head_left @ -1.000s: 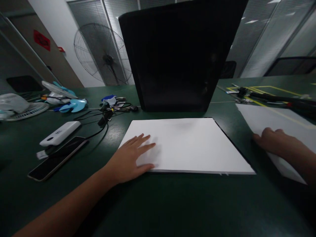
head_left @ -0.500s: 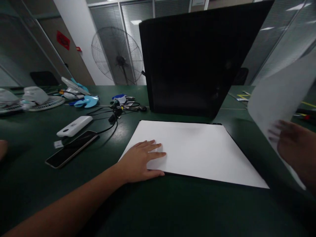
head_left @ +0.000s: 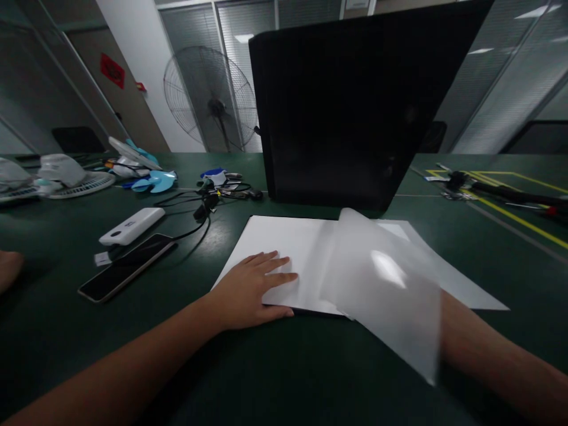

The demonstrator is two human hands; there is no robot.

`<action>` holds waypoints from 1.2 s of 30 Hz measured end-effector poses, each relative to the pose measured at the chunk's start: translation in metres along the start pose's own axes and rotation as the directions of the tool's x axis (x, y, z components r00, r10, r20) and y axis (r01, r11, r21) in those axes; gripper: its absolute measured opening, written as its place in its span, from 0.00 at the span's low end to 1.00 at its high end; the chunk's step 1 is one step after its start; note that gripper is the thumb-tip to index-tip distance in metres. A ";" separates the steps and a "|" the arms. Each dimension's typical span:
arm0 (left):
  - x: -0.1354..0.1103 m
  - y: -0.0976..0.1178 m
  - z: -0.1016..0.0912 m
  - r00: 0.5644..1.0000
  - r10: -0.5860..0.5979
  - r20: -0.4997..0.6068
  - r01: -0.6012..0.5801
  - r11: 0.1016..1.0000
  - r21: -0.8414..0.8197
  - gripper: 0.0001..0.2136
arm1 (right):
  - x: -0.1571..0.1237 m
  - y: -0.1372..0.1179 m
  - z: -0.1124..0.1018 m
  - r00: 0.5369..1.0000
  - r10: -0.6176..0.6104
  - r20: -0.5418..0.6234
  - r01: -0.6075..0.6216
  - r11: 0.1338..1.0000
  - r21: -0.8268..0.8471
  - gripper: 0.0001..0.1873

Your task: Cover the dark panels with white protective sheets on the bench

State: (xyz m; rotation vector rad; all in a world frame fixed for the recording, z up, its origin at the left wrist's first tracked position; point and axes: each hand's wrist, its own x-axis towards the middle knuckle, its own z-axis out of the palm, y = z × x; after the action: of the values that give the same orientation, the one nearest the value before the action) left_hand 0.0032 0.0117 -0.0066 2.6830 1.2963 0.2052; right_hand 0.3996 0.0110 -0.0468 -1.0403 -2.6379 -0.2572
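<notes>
My left hand lies flat with spread fingers on the front left part of a white surface, which has a thin dark edge. Over its right half a translucent, glossy sheet curls upward, blurred by motion. Behind this sheet my right hand is hidden; only my right forearm shows, so its fingers and grip cannot be made out. Another white sheet corner sticks out to the right, past the dark edge. A large black panel stands upright just behind the white surface.
On the green table to the left lie a phone, a white power bank and tangled cables. White fans stand further back. Dark tools lie at right. Part of another person's hand shows at far left.
My right arm has swung left from the right side, and the sheet with it now covers the right half of the white surface. My left hand has stayed in place.
</notes>
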 end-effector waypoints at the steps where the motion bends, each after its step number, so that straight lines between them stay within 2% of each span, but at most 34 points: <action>1: 0.000 -0.001 0.001 1.000 0.003 -0.005 -0.003 1.000 -0.002 0.32 | 0.004 -0.006 -0.002 0.997 -0.076 0.026 0.076 0.997 -0.007 0.20; 3: 0.000 -0.001 0.002 1.000 0.011 -0.002 -0.011 1.000 0.000 0.32 | 0.010 -0.013 -0.009 0.985 -0.166 0.044 0.168 0.984 -0.056 0.25; 6: 0.001 -0.001 0.003 1.000 0.017 -0.006 -0.017 1.000 0.024 0.32 | 0.012 -0.014 -0.015 0.979 -0.203 0.031 0.205 0.967 -0.149 0.34; 8: 0.001 0.000 0.003 0.998 0.043 -0.035 -0.040 0.998 0.058 0.30 | 0.010 -0.012 -0.016 0.977 -0.210 0.032 0.212 0.963 -0.168 0.35; 10: 0.000 0.003 0.002 0.987 0.130 -0.099 -0.120 0.987 0.106 0.25 | 0.008 -0.011 -0.016 0.976 -0.216 0.011 0.214 0.961 -0.173 0.34; 12: -0.004 0.007 0.001 0.931 0.296 -0.213 -0.263 0.950 0.169 0.17 | 0.007 -0.014 -0.017 0.975 -0.220 -0.028 0.212 0.962 -0.171 0.34; 14: -0.010 0.012 -0.001 0.814 0.474 -0.335 -0.408 0.878 0.250 0.08 | 0.007 -0.018 -0.020 0.970 -0.233 -0.068 0.220 0.962 -0.160 0.35; 16: -0.015 0.017 -0.002 0.707 0.583 -0.399 -0.485 0.811 0.326 0.03 | 0.008 -0.023 -0.023 0.962 -0.255 -0.096 0.240 0.960 -0.147 0.35; 17: -0.017 0.019 -0.003 0.682 0.608 -0.407 -0.500 0.793 0.348 0.02 | 0.008 -0.025 -0.025 0.957 -0.269 -0.105 0.253 0.957 -0.144 0.34; 18: -0.018 0.020 -0.004 0.679 0.611 -0.407 -0.499 0.791 0.354 0.02 | 0.009 -0.027 -0.026 0.953 -0.282 -0.110 0.266 0.953 -0.145 0.34; 19: -0.017 0.020 -0.004 0.702 0.590 -0.399 -0.479 0.806 0.348 0.01 | 0.010 -0.028 -0.027 0.949 -0.295 -0.112 0.278 0.949 -0.147 0.33; 21: -0.013 0.019 -0.004 0.809 0.475 -0.347 -0.382 0.872 0.304 0.10 | 0.012 -0.030 -0.027 0.943 -0.313 -0.110 0.295 0.943 -0.150 0.31; 23: -0.007 0.016 -0.003 0.930 0.264 -0.255 -0.202 0.948 0.245 0.25 | 0.012 -0.031 -0.025 0.943 -0.317 -0.100 0.302 0.943 -0.140 0.29; 24: -0.004 0.014 -0.002 0.969 0.146 -0.202 -0.101 0.971 0.216 0.33 | 0.013 -0.031 -0.023 0.944 -0.317 -0.093 0.304 0.944 -0.131 0.29; 25: -0.002 0.012 0.000 0.988 0.032 -0.153 -0.003 0.982 0.189 0.39 | 0.013 -0.031 -0.022 0.945 -0.316 -0.086 0.305 0.945 -0.120 0.28; 28: -0.001 0.009 0.003 0.979 -0.198 -0.056 0.203 0.971 0.126 0.47 | 0.014 -0.031 -0.018 0.953 -0.297 -0.068 0.292 0.953 -0.078 0.23; 33: -0.003 0.006 0.001 0.947 -0.314 -0.062 0.319 0.943 0.095 0.52 | 0.016 -0.017 -0.021 0.968 -0.249 -0.030 0.250 0.964 0.090 0.23; 35: -0.001 0.005 -0.002 0.913 -0.399 -0.081 0.406 0.907 0.115 0.50 | 0.014 -0.002 -0.022 0.992 -0.110 -0.054 0.115 0.988 0.105 0.24; 36: -0.001 0.004 -0.003 0.891 -0.446 -0.082 0.453 0.882 0.127 0.48 | 0.011 0.008 -0.022 0.997 0.024 -0.077 -0.018 0.997 0.079 0.25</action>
State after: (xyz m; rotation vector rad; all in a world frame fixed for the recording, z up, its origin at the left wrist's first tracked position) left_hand 0.0055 0.0090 -0.0033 2.4015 1.9716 0.1244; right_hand 0.4015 0.0178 -0.0223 -1.0110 -2.5450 -0.1844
